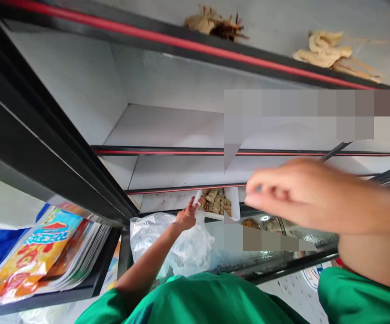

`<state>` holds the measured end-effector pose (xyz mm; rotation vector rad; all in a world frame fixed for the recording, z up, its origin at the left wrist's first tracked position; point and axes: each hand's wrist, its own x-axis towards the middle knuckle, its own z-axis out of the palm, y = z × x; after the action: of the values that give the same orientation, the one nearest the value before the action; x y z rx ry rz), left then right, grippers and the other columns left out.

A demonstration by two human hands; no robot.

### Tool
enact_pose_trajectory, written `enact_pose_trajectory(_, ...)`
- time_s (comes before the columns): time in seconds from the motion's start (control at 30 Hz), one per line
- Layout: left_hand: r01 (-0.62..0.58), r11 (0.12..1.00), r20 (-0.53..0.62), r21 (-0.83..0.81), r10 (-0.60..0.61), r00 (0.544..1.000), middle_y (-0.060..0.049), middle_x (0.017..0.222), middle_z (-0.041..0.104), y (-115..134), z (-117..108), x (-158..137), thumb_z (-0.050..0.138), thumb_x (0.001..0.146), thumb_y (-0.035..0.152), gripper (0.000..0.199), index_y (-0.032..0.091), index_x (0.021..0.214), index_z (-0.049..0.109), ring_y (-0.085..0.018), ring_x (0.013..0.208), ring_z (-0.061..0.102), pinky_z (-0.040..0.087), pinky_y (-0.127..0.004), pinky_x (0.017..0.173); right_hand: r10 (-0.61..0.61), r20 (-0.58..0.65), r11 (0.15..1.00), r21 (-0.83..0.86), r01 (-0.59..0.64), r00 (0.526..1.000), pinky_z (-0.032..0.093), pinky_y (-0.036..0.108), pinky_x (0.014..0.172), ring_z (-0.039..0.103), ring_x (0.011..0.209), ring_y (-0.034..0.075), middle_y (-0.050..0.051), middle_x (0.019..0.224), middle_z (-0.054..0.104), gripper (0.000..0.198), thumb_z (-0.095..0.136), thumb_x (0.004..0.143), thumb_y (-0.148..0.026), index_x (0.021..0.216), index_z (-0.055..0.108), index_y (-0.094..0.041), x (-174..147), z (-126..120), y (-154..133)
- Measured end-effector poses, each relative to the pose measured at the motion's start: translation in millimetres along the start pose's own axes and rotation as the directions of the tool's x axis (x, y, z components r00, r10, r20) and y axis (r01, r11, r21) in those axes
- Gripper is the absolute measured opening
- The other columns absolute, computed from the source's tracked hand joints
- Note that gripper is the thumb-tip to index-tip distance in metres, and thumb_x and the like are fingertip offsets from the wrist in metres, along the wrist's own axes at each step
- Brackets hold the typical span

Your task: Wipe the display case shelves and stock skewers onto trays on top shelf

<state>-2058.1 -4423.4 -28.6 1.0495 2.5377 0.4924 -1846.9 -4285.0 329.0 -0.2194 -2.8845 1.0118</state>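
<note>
At the lower shelf, a white tray [235,200] holds several pieces of folded beige food [215,201], partly bunched together. My left hand [185,219] is at the tray's left rim, with its fingers in a V and seemingly gripping the edge; the underside of that grip is hidden. A crumpled clear plastic bag [154,229] lies below and behind this hand. My right hand [283,189] is raised to the right of the tray, apart from it and blurred. Its fingers curl in, thumb and forefinger tips together, and nothing shows between them.
Red-striped shelf edges [168,151] cross the cabinet. On the top shelf lie a dark-sticked bundle of skewers [215,23] and a pale bundle of skewers [326,49]. Bright snack packets [36,252] stand at lower left. A glass panel [249,252] lies in front. The right side is partly pixelated.
</note>
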Motion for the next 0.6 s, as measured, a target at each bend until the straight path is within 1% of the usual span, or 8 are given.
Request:
enact_pose_trajectory(0.07,0.0,1.0,0.006,0.001,0.0,1.0,-0.003,0.159,0.006,0.2,1.4,5.6,0.05,0.074,0.008,0.083,0.031,0.148,0.02,-0.027,0.131,0.043,0.044,-0.039,0.102,0.018,0.211,1.0,0.001,-0.018,0.977,0.03,0.018,0.04,0.05,0.042,0.007,-0.003,0.049,0.057,0.025,0.079,0.066,-0.038,0.063,0.063,-0.019,25.7,40.3,69.9)
enact_pose_trajectory(0.13,0.0,1.0,0.016,0.017,0.0,1.0,-0.003,0.159,0.01,2.9,2.6,7.0,0.05,0.074,0.009,0.08,0.032,0.146,0.025,-0.027,0.13,0.044,0.043,-0.038,0.102,0.147,0.312,0.984,0.053,-0.172,0.939,0.032,0.019,0.037,0.049,0.038,0.008,0.0,0.054,0.061,0.029,0.072,0.073,-0.039,0.061,0.061,-0.016,68.5,82.4,145.2)
enact_pose_trajectory(0.2,0.005,0.999,0.033,0.037,-0.006,0.999,-0.004,0.158,0.015,7.2,4.9,6.5,0.05,0.074,0.008,0.076,0.031,0.144,0.032,-0.026,0.131,0.044,0.042,-0.038,0.103,0.301,0.311,0.939,0.067,-0.336,0.902,0.034,0.017,0.037,0.05,0.039,0.008,0.0,0.051,0.059,0.027,0.07,0.077,-0.03,0.059,0.058,-0.014,109.5,126.4,209.1)
enact_pose_trajectory(0.27,0.025,0.998,0.048,0.056,-0.027,0.998,-0.006,0.158,0.015,12.0,8.5,5.7,0.05,0.073,0.007,0.072,0.028,0.141,0.037,-0.027,0.131,0.043,0.042,-0.039,0.103,0.379,0.292,0.909,0.06,-0.412,0.878,0.037,0.017,0.041,0.051,0.042,0.008,0.0,0.052,0.059,0.02,0.065,0.08,-0.023,0.063,0.06,-0.014,136.4,170.9,249.6)
enact_pose_trajectory(0.33,0.059,0.996,0.044,0.071,-0.062,0.997,-0.009,0.159,0.01,16.6,12.5,4.9,0.051,0.073,0.007,0.07,0.027,0.14,0.039,-0.03,0.13,0.044,0.045,-0.041,0.099,0.389,0.268,0.907,0.053,-0.417,0.881,0.04,0.018,0.047,0.053,0.048,0.009,0.001,0.058,0.061,0.015,0.059,0.084,-0.022,0.072,0.064,-0.016,150.4,210.9,265.5)
enact_pose_trajectory(0.43,0.094,0.991,0.036,0.091,-0.098,0.995,-0.009,0.159,0.003,20.9,17.6,3.2,0.053,0.074,0.009,0.069,0.028,0.139,0.04,-0.032,0.126,0.048,0.049,-0.042,0.093,0.385,0.156,0.921,0.004,-0.39,0.91,0.043,0.023,0.06,0.06,0.069,0.015,0.006,0.076,0.067,0.017,0.05,0.088,-0.021,0.082,0.066,-0.017,163.3,253.1,262.2)
enact_pose_trajectory(0.53,0.088,0.991,0.036,0.102,-0.092,0.995,-0.009,0.159,0.003,19.3,22.1,2.4,0.053,0.074,0.009,0.068,0.03,0.138,0.041,-0.032,0.125,0.049,0.05,-0.04,0.091,0.337,0.041,0.94,-0.067,-0.334,0.941,0.042,0.031,0.08,0.056,0.099,0.022,0.013,0.106,0.064,0.022,0.044,0.088,-0.014,0.087,0.065,-0.014,177.1,271.4,255.5)
enact_pose_trajectory(0.6,0.076,0.992,0.019,0.099,-0.078,0.997,-0.011,0.159,0.003,16.1,24.9,3.1,0.053,0.074,0.009,0.068,0.029,0.138,0.041,-0.032,0.124,0.05,0.05,-0.041,0.09,0.269,0.016,0.959,-0.093,-0.266,0.963,0.037,0.033,0.092,0.049,0.112,0.024,0.014,0.121,0.058,0.022,0.043,0.088,-0.011,0.091,0.065,-0.013,184.7,273.8,256.4)
